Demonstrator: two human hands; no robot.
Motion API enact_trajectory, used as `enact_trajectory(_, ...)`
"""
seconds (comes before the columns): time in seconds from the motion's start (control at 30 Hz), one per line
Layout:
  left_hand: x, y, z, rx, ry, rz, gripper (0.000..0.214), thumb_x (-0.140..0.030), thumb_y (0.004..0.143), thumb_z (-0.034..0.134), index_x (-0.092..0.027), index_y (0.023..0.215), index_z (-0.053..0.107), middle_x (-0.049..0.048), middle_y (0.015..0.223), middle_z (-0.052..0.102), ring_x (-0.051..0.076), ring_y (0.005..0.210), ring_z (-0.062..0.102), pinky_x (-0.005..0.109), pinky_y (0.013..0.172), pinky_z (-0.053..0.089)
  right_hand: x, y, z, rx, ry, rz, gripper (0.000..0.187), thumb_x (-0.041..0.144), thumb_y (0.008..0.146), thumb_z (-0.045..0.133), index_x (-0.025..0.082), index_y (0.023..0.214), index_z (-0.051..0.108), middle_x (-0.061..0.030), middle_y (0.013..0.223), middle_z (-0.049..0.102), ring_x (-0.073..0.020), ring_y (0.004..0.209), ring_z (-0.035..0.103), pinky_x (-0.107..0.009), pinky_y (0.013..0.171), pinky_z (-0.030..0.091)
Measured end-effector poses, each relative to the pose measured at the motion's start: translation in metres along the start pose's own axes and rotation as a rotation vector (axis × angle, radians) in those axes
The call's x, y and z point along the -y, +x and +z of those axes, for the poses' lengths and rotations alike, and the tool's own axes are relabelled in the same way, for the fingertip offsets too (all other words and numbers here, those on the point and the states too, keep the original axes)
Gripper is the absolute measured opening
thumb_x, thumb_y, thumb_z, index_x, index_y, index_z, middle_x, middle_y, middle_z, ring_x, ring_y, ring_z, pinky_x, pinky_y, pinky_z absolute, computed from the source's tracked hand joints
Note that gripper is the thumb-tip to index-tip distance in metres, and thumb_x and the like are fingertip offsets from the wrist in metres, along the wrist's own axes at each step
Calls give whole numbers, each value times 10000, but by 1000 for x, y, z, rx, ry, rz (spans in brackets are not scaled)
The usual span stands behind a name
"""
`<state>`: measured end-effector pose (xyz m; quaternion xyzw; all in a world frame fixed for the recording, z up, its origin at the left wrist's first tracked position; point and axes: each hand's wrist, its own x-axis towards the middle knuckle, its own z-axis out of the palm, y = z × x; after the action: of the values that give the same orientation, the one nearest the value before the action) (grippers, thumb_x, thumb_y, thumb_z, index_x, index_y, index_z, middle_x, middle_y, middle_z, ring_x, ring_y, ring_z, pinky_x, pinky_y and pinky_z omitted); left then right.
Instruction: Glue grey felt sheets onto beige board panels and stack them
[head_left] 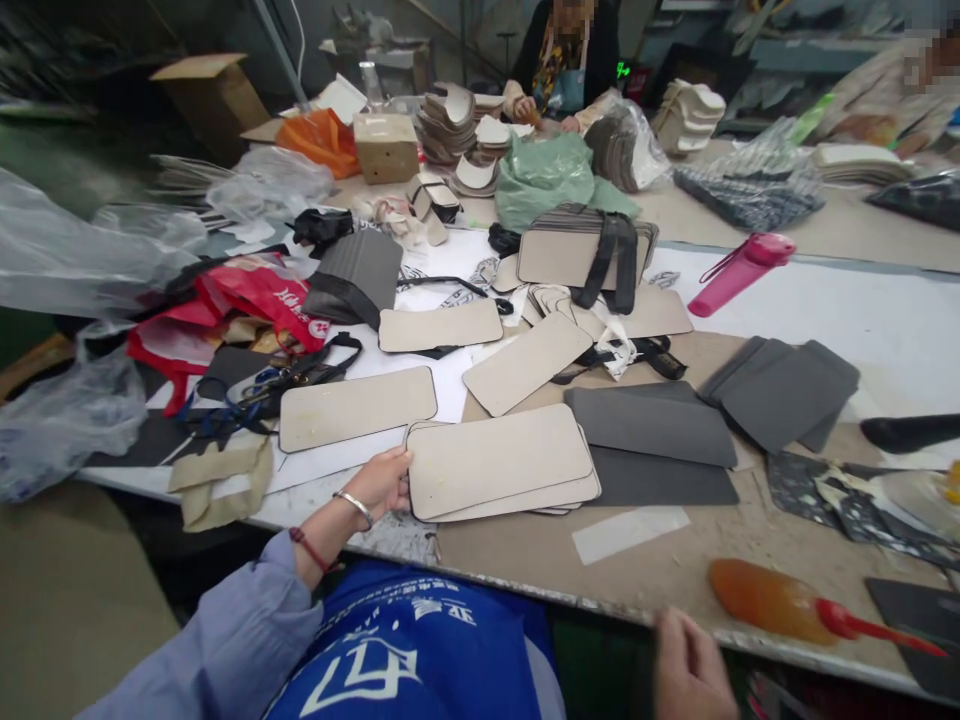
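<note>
Here's the left arm stretching up from the lower left, and its hand [384,485] grips the left edge of a stack of beige panels [499,460] near the table's front edge. Over to the right hand [691,665], blurred beside that edge, fingers curled; whether it's holding anything, I can't tell! White characters run upside down across the blue apron [420,640], with more white writing on the red bag [259,300], too small to read. And those panels: flat, round-cornered, dark-rimmed, slightly fanned, faintly yellow-specked.
</note>
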<state>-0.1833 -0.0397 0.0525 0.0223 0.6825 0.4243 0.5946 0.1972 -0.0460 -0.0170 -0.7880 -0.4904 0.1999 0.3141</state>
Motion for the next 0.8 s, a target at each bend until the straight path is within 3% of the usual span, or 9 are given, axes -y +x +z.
enact_trajectory(0.13, -2, 3, -4, 50, -21, -57, 235, -290, 824, 495, -183, 1025, 440, 47, 759, 629, 163, 557, 622, 366, 525, 524, 96, -68, 58, 612, 263, -647, 225, 246, 805, 512, 253, 995, 632, -65, 986, 649, -217, 948, 583, -372, 866, 462)
enact_trajectory(0.17, -3, 3, -4, 72, -25, -77, 221, -287, 828, 483, -181, 1017, 438, 57, 779, 634, 167, 564, 626, 384, 543, 525, 114, -79, 69, 686, 280, -792, 273, 202, 809, 502, 248, 1056, 608, -68, 1031, 636, -210, 993, 562, -371, 883, 455)
enact_trajectory(0.23, -5, 4, -5, 114, -22, -119, 190, -285, 834, 460, -175, 988, 439, 69, 801, 638, 171, 569, 629, 408, 569, 523, 139, -93, 85, 710, 288, -976, 313, 142, 812, 485, 217, 1101, 577, -86, 1046, 621, -204, 1018, 538, -376, 888, 451)
enact_trajectory(0.3, -5, 5, -7, 139, 14, -125, 185, -299, 833, 448, -176, 971, 440, 59, 794, 632, 165, 562, 620, 403, 574, 518, 151, -97, 93, 614, 286, -1010, 273, 114, 816, 468, 190, 1052, 582, -93, 948, 625, -199, 938, 547, -376, 832, 468)
enact_trajectory(0.37, -2, 7, -8, 133, 88, -61, 210, -329, 825, 445, -180, 974, 441, 30, 750, 612, 150, 541, 598, 363, 549, 509, 157, -92, 97, 492, 272, -958, 224, 112, 829, 449, 188, 989, 586, -79, 842, 607, -188, 839, 542, -367, 767, 475)
enact_trajectory(0.47, 7, 13, -12, 103, 192, 81, 252, -390, 802, 458, -176, 936, 474, -21, 631, 546, 129, 510, 542, 275, 496, 469, 175, -76, 107, 405, 193, -936, 255, 124, 853, 410, 197, 1043, 563, -87, 888, 596, -198, 867, 525, -380, 786, 458)
enact_trajectory(0.63, 16, 20, -16, 101, 270, 287, 254, -429, 748, 505, -180, 765, 547, -9, 600, 533, 162, 624, 529, 273, 585, 451, 223, -50, 137, 513, -26, -1088, 340, 139, 859, 369, 205, 1151, 530, -110, 1058, 587, -226, 970, 498, -366, 804, 446)
enact_trajectory(0.8, 18, 21, -20, 59, 314, 439, 213, -389, 730, 510, -197, 645, 548, 12, 657, 563, 184, 705, 520, 310, 725, 423, 248, -43, 154, 709, -171, -1103, 192, 251, 858, 406, 247, 933, 582, -55, 879, 594, -184, 804, 550, -271, 643, 440)
